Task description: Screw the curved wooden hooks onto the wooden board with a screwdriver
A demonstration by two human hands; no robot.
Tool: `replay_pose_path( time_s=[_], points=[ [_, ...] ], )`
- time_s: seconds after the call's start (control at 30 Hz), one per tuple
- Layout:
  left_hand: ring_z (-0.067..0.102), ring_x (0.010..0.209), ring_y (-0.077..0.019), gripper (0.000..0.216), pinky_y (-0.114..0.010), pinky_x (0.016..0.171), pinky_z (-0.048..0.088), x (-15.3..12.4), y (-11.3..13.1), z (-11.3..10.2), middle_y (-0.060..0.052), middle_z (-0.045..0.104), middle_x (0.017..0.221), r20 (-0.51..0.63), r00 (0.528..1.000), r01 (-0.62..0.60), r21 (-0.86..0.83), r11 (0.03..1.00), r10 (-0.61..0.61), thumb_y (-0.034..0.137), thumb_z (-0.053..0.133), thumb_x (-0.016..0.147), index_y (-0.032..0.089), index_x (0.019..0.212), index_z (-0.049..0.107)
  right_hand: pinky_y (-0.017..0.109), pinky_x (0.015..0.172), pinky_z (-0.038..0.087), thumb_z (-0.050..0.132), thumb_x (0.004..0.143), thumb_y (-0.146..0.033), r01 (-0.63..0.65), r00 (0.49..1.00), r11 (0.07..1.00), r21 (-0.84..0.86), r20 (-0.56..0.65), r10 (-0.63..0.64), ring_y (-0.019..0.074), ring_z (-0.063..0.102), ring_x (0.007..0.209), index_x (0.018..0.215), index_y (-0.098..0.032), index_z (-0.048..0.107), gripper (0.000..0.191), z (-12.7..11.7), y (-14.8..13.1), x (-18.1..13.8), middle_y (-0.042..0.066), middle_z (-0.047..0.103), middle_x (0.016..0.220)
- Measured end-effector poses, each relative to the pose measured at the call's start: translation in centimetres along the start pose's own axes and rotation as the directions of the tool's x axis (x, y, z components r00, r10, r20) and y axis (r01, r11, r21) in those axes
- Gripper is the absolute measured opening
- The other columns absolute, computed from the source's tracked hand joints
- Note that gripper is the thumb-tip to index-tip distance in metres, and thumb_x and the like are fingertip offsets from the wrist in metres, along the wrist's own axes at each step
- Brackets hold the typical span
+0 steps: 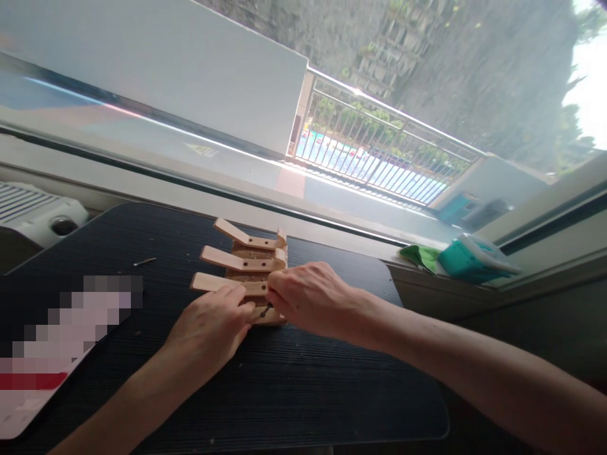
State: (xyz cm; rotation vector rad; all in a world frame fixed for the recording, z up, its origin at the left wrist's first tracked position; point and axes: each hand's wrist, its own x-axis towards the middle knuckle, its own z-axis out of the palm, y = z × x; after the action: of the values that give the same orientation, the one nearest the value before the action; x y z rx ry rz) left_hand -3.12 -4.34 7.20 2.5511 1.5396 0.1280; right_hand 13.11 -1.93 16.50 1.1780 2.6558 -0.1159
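A small wooden assembly [246,262] with three flat arms pointing left lies on the black ribbed mat [284,392]. My left hand [211,328] rests flat on its near end, fingers laid over the lowest arm. My right hand [308,297] comes in from the right with fingers pinched on a small dark screw or pin [265,310] at the near edge of the wood. Part of the assembly is hidden under both hands.
A small metal piece [145,261] lies on the mat at the left. A blurred white and red sheet [52,347] covers the mat's left corner. A white appliance [33,215] stands at far left. Green and teal cloth items [455,256] sit on the window sill.
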Motion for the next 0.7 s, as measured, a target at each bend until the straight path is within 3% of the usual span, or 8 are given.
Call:
replay_pose_path(
  time_s=[0.13,0.23,0.47,0.53,0.7],
  points=[
    [0.06,0.088,-0.0248,0.025,-0.036,0.075,0.045,-0.1,0.0,0.1,-0.008,0.062,0.093,-0.021,1.0,0.005,-0.026,1.0,-0.006,0.015,0.05,0.082,0.025,0.095,0.068,0.026,0.053,0.035,0.049,0.089,-0.016,0.153,0.988,0.988,0.011,0.024,-0.153,0.0173,0.063,0.071,0.091,-0.015,0.059,0.011,-1.3,0.3,-0.6,0.004,0.068,0.083],
    [0.06,0.09,-0.0254,0.024,-0.036,0.076,0.046,-0.1,0.0,0.0,-0.009,0.062,0.094,-0.011,1.0,0.009,-0.009,1.0,-0.01,0.014,0.049,0.083,0.022,0.094,0.068,0.025,0.058,0.038,0.043,0.092,-0.007,0.253,0.967,0.967,-0.031,0.027,-0.253,0.0157,0.062,0.077,0.089,-0.013,0.06,0.019,-1.9,0.0,-0.8,0.004,0.066,0.085],
    [0.06,0.093,-0.0254,0.021,-0.036,0.076,0.046,0.3,0.2,-0.1,-0.009,0.063,0.095,0.034,0.999,0.031,0.022,0.999,-0.031,0.011,0.048,0.082,0.019,0.087,0.067,0.028,0.066,0.039,0.044,0.092,-0.006,0.346,0.935,0.934,-0.092,-0.045,-0.351,0.0164,0.06,0.079,0.087,-0.013,0.061,0.02,-0.4,0.2,0.1,0.006,0.066,0.086],
    [0.06,0.091,-0.0257,0.023,-0.036,0.075,0.046,0.3,0.1,0.0,-0.009,0.063,0.094,0.027,0.999,0.021,0.015,1.0,-0.022,0.011,0.048,0.082,0.02,0.088,0.068,0.027,0.061,0.037,0.044,0.092,-0.008,0.316,0.945,0.947,-0.061,-0.071,-0.32,0.0151,0.06,0.075,0.084,-0.013,0.061,0.019,0.2,0.4,0.3,0.005,0.066,0.082],
    [0.06,0.087,-0.0254,0.026,-0.036,0.073,0.045,0.0,-0.1,0.3,-0.008,0.062,0.092,0.005,1.0,0.007,0.01,1.0,-0.007,0.012,0.048,0.082,0.024,0.092,0.069,0.026,0.048,0.031,0.042,0.093,-0.022,-0.017,0.999,1.0,-0.025,-0.037,0.016,0.0157,0.061,0.057,0.082,-0.014,0.059,0.021,0.7,0.0,0.0,0.005,0.067,0.068]
  ],
)
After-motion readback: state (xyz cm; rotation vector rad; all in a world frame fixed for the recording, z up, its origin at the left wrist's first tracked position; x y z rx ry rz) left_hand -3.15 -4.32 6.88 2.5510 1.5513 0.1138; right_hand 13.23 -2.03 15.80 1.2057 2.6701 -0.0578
